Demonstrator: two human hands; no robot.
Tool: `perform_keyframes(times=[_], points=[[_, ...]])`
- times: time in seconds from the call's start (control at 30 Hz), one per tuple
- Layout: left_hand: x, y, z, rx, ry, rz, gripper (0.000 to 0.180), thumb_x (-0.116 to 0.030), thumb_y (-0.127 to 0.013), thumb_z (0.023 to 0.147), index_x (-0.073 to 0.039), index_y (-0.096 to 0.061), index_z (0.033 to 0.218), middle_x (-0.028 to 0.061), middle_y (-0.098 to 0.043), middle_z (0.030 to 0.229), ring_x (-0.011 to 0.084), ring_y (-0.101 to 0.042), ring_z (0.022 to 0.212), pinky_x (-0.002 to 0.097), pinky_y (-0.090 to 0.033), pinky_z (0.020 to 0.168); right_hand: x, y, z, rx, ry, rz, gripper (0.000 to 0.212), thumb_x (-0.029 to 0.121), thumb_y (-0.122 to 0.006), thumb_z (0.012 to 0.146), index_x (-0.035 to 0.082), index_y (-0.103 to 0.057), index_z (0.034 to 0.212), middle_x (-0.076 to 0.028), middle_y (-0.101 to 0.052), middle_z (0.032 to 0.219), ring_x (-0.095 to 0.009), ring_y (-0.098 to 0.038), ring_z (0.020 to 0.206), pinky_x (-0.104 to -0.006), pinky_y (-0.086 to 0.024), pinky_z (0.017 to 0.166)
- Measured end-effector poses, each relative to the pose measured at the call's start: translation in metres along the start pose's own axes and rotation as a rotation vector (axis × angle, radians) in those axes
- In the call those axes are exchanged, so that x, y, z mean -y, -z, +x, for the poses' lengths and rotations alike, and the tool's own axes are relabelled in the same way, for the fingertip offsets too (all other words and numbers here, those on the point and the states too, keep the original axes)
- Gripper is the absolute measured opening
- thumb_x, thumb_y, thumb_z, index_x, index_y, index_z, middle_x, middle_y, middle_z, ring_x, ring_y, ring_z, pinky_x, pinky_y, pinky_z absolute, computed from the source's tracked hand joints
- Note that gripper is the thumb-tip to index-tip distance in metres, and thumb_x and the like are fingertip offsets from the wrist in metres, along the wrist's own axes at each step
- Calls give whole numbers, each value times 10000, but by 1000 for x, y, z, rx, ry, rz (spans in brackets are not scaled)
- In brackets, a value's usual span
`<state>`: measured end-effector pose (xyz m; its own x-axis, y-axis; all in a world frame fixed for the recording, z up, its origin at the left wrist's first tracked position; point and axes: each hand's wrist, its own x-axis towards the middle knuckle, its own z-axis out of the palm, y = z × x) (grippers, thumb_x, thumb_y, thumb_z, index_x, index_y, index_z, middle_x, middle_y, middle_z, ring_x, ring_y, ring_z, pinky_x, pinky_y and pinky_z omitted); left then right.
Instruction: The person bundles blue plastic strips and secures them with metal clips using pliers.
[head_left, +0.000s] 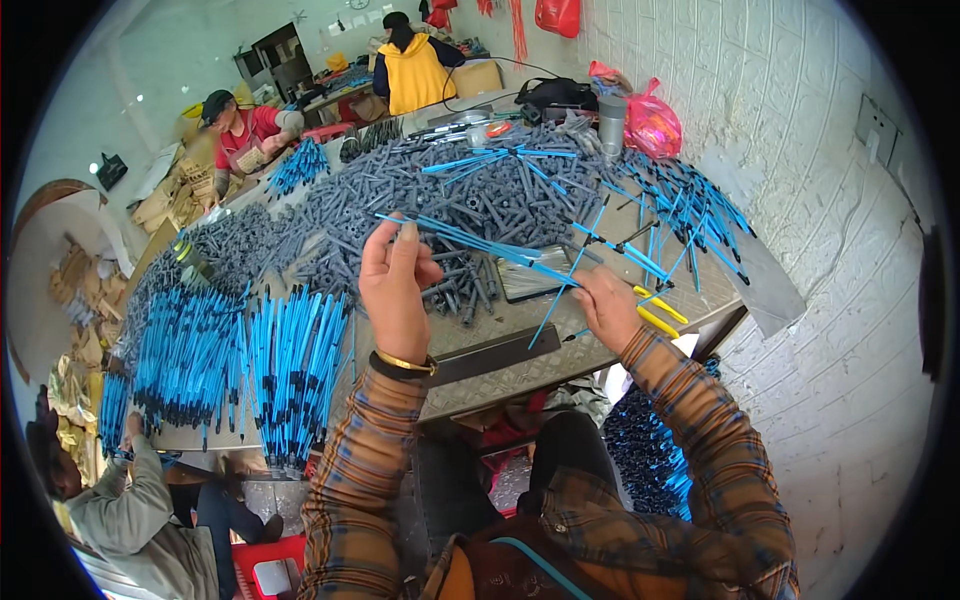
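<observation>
With your left hand [402,285] and right hand [608,308] both pinching blue rods [480,240] above the counter [505,383], a slack grip could spill some off its front edge.

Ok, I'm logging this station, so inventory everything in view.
Long table: one, tan-grey, centre
Slim black-tipped rods: many, blue, across table and in both hands
Short tubular pieces: many, grey, heaped mid-table
Rectangular tray: one, black-rimmed, mid-table
Tool handles: two, yellow, table's right
Cylindrical container: one, grey, far table
Shiny plastic bag: one, pink-red, far right
Co-workers: three, in red, yellow, grey-green, left and far
Distant clutter: uncountable, mixed colours, far end
Left hand: one, plaid-sleeved, centre
Right hand: one, plaid-sleeved, right
</observation>
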<state>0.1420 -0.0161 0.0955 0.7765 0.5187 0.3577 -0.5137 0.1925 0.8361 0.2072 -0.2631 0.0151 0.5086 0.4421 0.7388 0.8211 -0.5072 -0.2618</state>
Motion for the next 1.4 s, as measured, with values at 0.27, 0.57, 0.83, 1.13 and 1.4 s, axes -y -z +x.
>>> perform_keyframes(times=[0.27,0.57,0.83,1.13,1.4], points=[[-5,-10,-18,183,318,-94,207,-271,-508,906,-67,-484,882,95,-629,837,190,-636,708,276,-528,614,-15,-5,-13,127,-267,446,233,219,-507,891,37,-509,1036,-88,-552,762,-199,-545,665,-323,-436,569],[-13,1,-19,202,160,-323,208,-246,-466,925,-54,-499,998,129,-620,933,249,-609,912,368,-495,818,-94,-1,21,92,-1260,1007,399,380,-416,923,53,-433,1151,-39,-578,726,-123,-533,556,-255,-459,503],[-52,11,-28,110,2,-339,253,-251,-485,916,-59,-499,1080,123,-604,980,264,-570,986,419,-435,916,-54,14,32,89,-670,722,381,297,-454,908,72,-444,1215,-52,-607,866,-159,-601,779,-289,-508,645],[-54,30,-42,224,151,-441,241,-249,-487,916,-71,-509,1077,80,-587,901,214,-565,877,373,-454,839,56,35,4,369,40,422,501,135,-582,818,192,-419,1288,-112,-558,991,-274,-583,814,-329,-476,656],[-70,25,-54,332,458,-288,233,-229,-453,930,-78,-489,1104,48,-548,821,153,-483,729,321,-436,730,59,79,-17,704,229,-4,548,126,-566,808,251,-395,1314,-110,-521,805,-278,-561,642,-360,-448,548]])
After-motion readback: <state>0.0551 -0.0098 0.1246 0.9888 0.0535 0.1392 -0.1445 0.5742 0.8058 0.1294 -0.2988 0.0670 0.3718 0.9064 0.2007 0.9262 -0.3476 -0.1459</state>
